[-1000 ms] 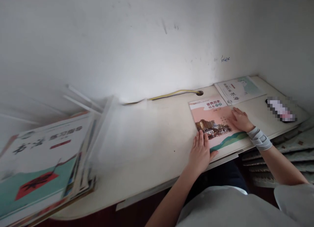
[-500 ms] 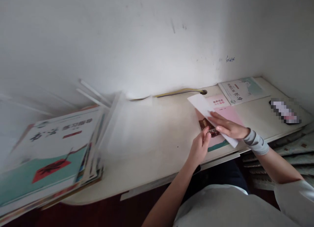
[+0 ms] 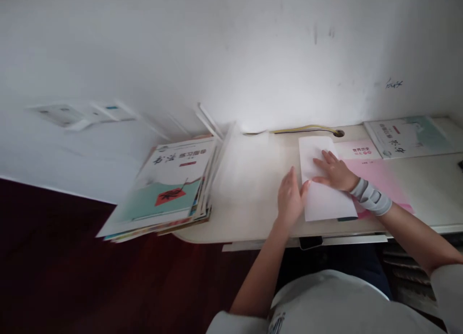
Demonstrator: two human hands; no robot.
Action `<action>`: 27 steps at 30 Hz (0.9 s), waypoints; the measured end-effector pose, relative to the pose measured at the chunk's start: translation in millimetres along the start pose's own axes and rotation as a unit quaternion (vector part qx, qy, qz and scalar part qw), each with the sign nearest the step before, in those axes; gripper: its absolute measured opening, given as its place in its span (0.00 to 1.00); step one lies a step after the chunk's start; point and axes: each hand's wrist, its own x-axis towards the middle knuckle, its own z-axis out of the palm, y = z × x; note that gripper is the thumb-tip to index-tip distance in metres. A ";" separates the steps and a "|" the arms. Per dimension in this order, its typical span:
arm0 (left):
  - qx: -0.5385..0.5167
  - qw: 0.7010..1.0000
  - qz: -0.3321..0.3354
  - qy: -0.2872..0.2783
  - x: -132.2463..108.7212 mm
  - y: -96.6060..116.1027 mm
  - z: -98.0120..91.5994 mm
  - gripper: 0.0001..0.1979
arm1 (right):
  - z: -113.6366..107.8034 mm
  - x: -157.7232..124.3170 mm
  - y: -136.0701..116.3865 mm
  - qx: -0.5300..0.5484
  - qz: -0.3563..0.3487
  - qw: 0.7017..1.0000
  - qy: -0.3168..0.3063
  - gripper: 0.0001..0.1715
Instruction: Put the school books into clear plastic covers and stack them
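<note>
A white sheet of paper [image 3: 327, 199] lies over a pink book [image 3: 376, 177], covering its left part. My right hand [image 3: 334, 172], with a grey band around its wrist, rests flat on the sheet with its fingers spread. My left hand [image 3: 290, 196] is at the sheet's left edge, fingers upright and thumb apart, the thumb at the edge. It grips nothing that I can see, though it is slightly blurred. A little of the book's dark lower edge shows below the sheet.
A stack of books [image 3: 173, 180] stands at the table's left end, its lower corner overhanging. Another book [image 3: 407, 136] lies at the back right. Yellow and dark cables [image 3: 307, 128] run along the wall to a hole [image 3: 339, 133]. Transparent, blurred material [image 3: 238, 175] lies beside the stack.
The white sheet was tilted and partly raised over the book; now it lies flatter, hiding the cover picture. My right hand's fingers have spread. The view has swung left.
</note>
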 end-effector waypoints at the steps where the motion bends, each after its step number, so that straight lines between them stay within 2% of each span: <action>1: 0.064 0.998 0.012 0.000 -2.6 -8.3 -3.6 0.28 | 3.0 1.5 -2.3 -0.028 0.002 0.999 -0.018 0.43; 4: 0.202 0.977 0.006 -0.065 -13.2 -34.4 -8.3 0.34 | 10.3 0.5 -3.1 -0.096 -0.008 0.994 -0.049 0.40; 6: 0.235 0.965 0.009 -0.115 -19.9 -47.9 -8.3 0.36 | 12.8 -1.3 1.3 -0.111 -0.008 0.992 -0.062 0.39; 9: 0.245 0.959 0.025 -0.141 -25.0 -57.2 -8.3 0.34 | 13.0 -3.0 8.6 -0.108 -0.003 0.991 -0.083 0.40; 19: 0.178 0.977 0.009 -0.117 -23.4 -53.4 -9.7 0.21 | 7.7 -1.7 3.4 -0.118 -0.029 0.987 -0.109 0.39; 27: 0.136 0.988 0.016 -0.071 -26.3 -55.8 -9.4 0.20 | 17.0 5.2 -4.7 -0.103 -0.049 0.990 -0.086 0.36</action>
